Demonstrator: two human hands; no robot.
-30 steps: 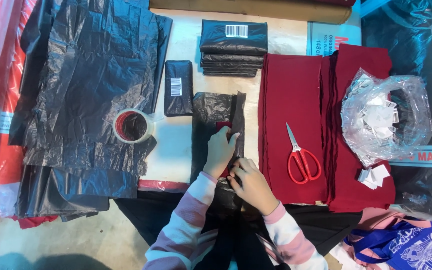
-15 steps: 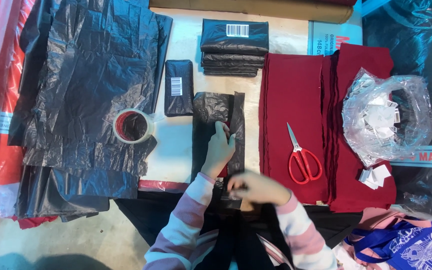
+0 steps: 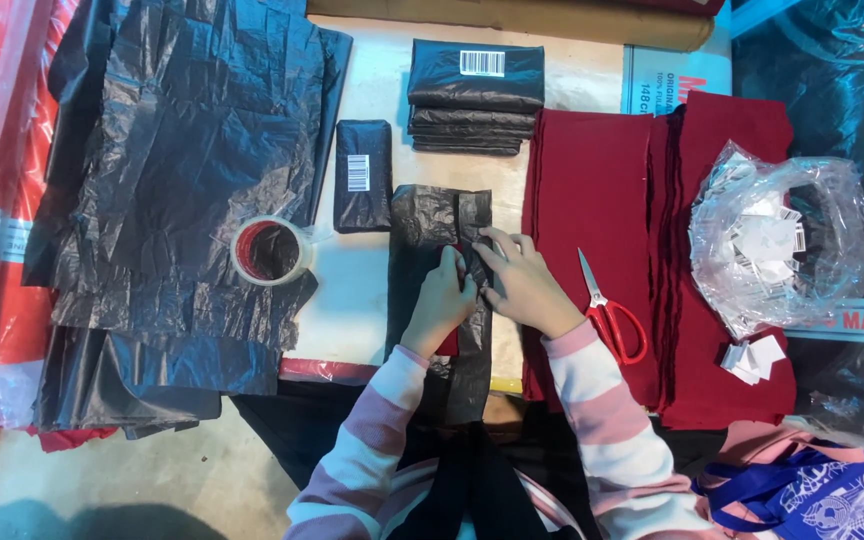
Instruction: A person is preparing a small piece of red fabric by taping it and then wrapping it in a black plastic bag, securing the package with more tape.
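Note:
A crumpled black plastic bag lies lengthwise on the table in front of me, with a bit of dark red cloth showing inside it. My left hand presses down on the bag's middle, fingers bent over it. My right hand rests on the bag's right edge, fingertips pinching the plastic beside the left hand. Both wrists wear pink and white striped sleeves.
Left: a pile of loose black bags and a tape roll. Behind: one small black packet, a stack of packets. Right: stacked dark red cloths, red-handled scissors, a clear bag of white tags.
My right hand has moved up from the near end of the bag to its middle, next to the left hand. The left hand stayed on the bag.

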